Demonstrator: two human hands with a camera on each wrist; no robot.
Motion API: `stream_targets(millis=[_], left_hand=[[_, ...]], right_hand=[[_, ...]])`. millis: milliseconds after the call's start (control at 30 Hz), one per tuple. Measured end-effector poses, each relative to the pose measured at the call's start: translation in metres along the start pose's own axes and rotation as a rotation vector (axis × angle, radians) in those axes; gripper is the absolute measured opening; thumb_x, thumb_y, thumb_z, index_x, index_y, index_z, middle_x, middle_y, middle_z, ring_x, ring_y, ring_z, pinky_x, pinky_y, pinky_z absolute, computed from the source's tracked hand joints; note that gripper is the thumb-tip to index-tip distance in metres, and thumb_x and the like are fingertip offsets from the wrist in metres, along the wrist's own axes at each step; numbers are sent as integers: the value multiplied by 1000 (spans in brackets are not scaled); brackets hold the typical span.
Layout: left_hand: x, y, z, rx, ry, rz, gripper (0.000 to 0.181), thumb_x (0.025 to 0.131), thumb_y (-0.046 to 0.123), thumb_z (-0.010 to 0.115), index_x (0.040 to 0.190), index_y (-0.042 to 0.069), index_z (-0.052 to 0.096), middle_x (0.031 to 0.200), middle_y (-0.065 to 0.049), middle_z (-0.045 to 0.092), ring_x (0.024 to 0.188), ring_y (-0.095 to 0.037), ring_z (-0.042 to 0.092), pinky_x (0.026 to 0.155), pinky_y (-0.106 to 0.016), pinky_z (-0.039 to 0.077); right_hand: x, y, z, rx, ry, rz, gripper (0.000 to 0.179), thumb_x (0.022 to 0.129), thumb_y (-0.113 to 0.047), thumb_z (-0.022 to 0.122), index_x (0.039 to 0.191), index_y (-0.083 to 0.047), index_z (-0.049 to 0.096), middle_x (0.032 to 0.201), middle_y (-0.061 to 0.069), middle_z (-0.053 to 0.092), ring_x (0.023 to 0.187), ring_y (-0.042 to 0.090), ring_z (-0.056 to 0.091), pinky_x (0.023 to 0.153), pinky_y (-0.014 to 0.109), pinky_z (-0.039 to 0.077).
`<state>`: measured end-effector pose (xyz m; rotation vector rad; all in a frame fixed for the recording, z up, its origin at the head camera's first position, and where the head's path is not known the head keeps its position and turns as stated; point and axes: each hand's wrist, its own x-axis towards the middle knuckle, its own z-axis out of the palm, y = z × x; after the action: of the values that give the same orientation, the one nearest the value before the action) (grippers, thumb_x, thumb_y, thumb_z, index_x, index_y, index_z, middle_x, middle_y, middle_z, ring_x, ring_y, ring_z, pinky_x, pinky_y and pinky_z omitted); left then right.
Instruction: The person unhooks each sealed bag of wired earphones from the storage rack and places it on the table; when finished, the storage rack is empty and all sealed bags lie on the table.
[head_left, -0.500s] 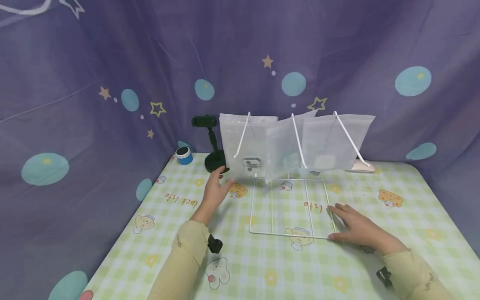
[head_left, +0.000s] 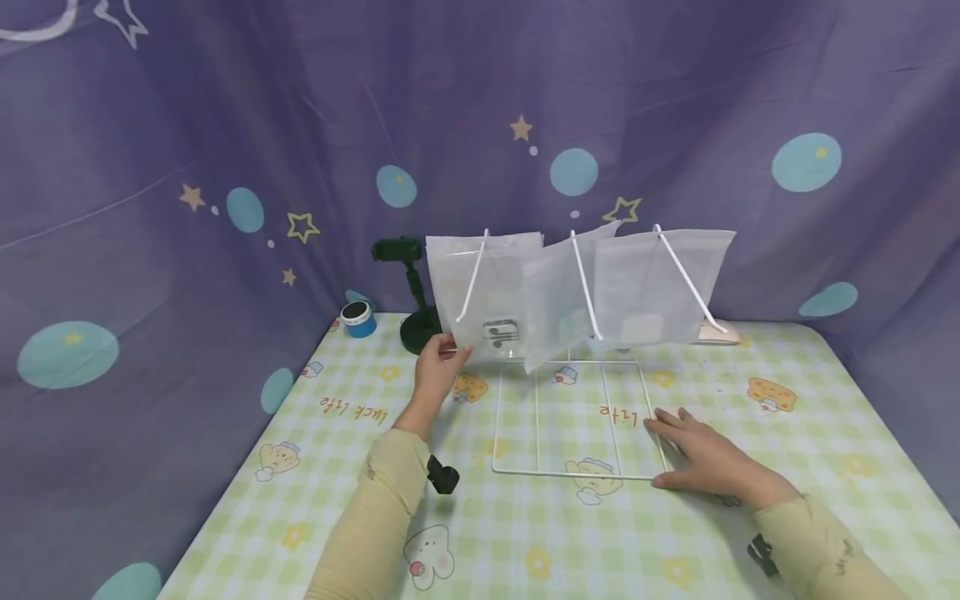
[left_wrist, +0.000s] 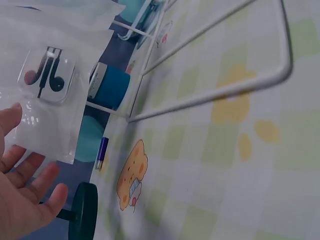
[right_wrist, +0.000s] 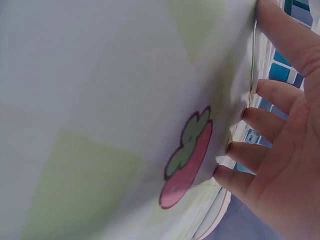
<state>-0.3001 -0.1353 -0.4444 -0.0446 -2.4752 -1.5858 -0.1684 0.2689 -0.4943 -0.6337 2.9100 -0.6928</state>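
A white wire rack (head_left: 555, 474) stands on the checked tablecloth. Zip bags of frosted plastic hang from its prongs: a left bag (head_left: 457, 262), a middle bag (head_left: 551, 287) and a right bag (head_left: 637, 279). A clear case with earphones (left_wrist: 47, 75) shows in the left bag. My left hand (head_left: 435, 377) is at that bag's lower left corner, thumb in front and loosely bent fingers below its bottom edge; no pinch is visible. My right hand (head_left: 701, 458) touches the right side of the rack's base with thumb and fingertips, its fingers spread.
Behind the left hand stands a dark green phone stand (head_left: 416, 287), with a blue jar with a white rim (head_left: 358, 321) to its left. A pale rounded object (head_left: 720, 333) lies behind the right bag. A patterned purple curtain (head_left: 465, 100) closes off the back.
My left hand has moved up slightly to the left bag's lower corner. The right hand stays at the rack's side. The whole head view has shifted a little.
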Motion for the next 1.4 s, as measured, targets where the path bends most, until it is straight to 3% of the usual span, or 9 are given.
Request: stream_targets(millis=[133,300,400,500,700,833,1100,1233,1400], left_hand=[[0,1,3,-22,-26,-42,30,90,20,71,106,-5,65,104,-19,67,100,-31,63,86,-41,52],[0,-1,8,-145,-125,-47,32,93,17,68,113,-8,66,107,-20,70,84,-19,64,77,-31,52],[-2,-5,9,-187,-177,-60,32,94,19,66,112,-7,67,97,-19,70,61,-11,54,60,-28,48],[-6,-5,8,-159,-188,-60,33,97,23,63,108,-7,67,90,-19,69,52,-11,45,53,-28,42],[-12,-4,3,-72,-113,-31,36,99,26,58,101,-9,67,98,-20,70,77,-20,61,66,-26,49],[-17,-3,0,-133,-75,-36,35,100,24,57,109,-9,65,103,-21,69,82,-19,63,70,-25,50],[-34,-2,-10,-251,-113,-29,34,102,22,53,116,-8,63,102,-20,71,74,-14,65,68,-28,53],[-47,-1,-14,-257,-125,15,34,102,22,53,116,-7,64,110,-18,70,90,-13,65,82,-25,50],[-61,-2,-19,-257,-141,17,33,101,20,54,118,-7,64,118,-16,68,109,-16,60,93,-24,44]], right_hand=[[1,-1,2,-1,-19,18,92,71,-54,80,142,-5,49,149,25,37,133,60,24,98,72,31],[-1,-1,4,21,-23,28,92,71,-55,79,143,-5,49,150,25,37,134,60,23,98,72,30],[-2,-1,4,35,-22,23,92,71,-56,79,143,-5,49,150,25,37,133,60,23,97,73,31],[-3,-2,5,39,-22,17,92,72,-56,78,143,-5,49,150,25,37,133,60,24,97,73,31],[-2,-2,4,38,-22,11,92,72,-55,78,143,-5,49,150,25,37,133,60,24,96,73,32],[-2,-3,3,40,-21,12,91,72,-54,79,143,-5,49,150,25,37,134,60,24,96,73,31],[-2,-2,1,15,0,20,92,70,-54,80,142,-5,50,149,25,38,133,59,25,97,72,31],[-1,0,1,12,2,20,93,70,-56,79,142,-5,50,149,24,38,133,59,25,98,73,30],[0,0,2,18,1,16,93,70,-57,79,142,-6,50,150,24,38,134,59,24,98,72,30]])
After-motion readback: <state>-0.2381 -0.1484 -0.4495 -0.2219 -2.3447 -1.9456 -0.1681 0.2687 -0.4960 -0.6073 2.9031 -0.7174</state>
